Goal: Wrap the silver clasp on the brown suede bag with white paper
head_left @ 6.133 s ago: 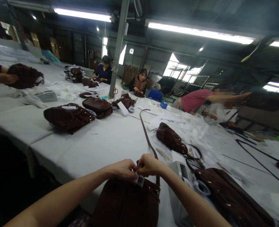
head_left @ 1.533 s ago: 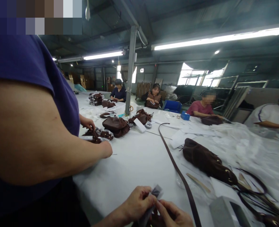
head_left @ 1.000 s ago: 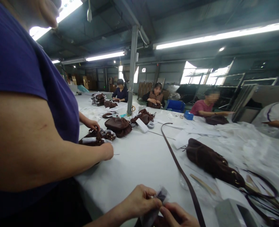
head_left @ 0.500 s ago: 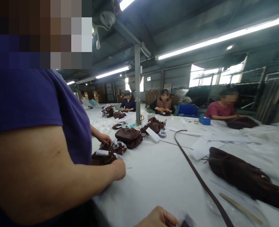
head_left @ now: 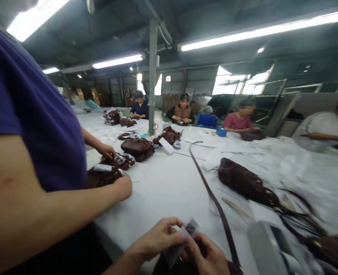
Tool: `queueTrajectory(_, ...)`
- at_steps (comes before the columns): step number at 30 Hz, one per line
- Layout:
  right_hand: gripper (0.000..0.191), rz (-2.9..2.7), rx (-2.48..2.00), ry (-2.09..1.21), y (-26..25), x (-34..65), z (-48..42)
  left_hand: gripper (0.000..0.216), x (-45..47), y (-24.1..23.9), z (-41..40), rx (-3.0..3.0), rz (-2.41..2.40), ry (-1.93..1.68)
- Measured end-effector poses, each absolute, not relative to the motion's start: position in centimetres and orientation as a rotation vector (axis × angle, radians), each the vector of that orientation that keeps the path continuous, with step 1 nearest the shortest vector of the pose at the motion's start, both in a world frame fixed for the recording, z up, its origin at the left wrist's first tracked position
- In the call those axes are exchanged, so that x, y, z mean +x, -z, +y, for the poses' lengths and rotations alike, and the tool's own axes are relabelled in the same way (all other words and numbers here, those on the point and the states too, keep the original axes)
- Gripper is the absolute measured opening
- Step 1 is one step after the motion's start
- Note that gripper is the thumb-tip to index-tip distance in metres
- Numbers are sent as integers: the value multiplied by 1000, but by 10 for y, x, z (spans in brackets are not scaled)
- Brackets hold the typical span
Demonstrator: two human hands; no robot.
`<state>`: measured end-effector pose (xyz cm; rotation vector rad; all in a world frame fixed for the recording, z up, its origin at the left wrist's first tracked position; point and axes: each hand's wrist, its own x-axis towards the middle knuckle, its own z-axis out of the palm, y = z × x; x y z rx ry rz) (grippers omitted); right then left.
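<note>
At the bottom edge, my left hand and my right hand together pinch a small clear plastic packet with something dark inside. Under my hands lies a dark brown bag, mostly cut off by the frame. A long brown strap runs from beside my right hand away across the white table.
A co-worker in a purple shirt stands close on my left, hands on brown bags. Another brown bag lies right of the strap, a grey box near it. Several seated people work at the far side, by a steel post.
The view dipped back down, so both my hands and the packet are in sight again. The co-worker stepped in on my left since the earliest frame and keeps handling bags.
</note>
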<state>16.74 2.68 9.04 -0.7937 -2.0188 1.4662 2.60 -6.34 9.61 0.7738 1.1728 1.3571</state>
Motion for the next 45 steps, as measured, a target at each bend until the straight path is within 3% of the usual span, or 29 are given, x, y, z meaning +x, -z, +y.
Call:
queueTrajectory(5,39,-1941,-791,-1503,-92,166,15,36,27,-90,-66,905,1248,-1321)
queueTrajectory(11,39,-1870,-763,-1636,-86,167,12,28,30,-82,-62,860,1280,-1380)
queueTrajectory(22,56,-1674,-1057,-1388,-79,211,32,23,25,-75,-60,813,1291,-1450)
queueTrajectory(32,61,-1400,-1476,-644,-92,375,105,30,26,-66,-66,771,1301,-1379)
queueTrajectory(45,49,-1618,-1436,-1153,-85,380,107,40,27,-58,-68,672,1368,-1382)
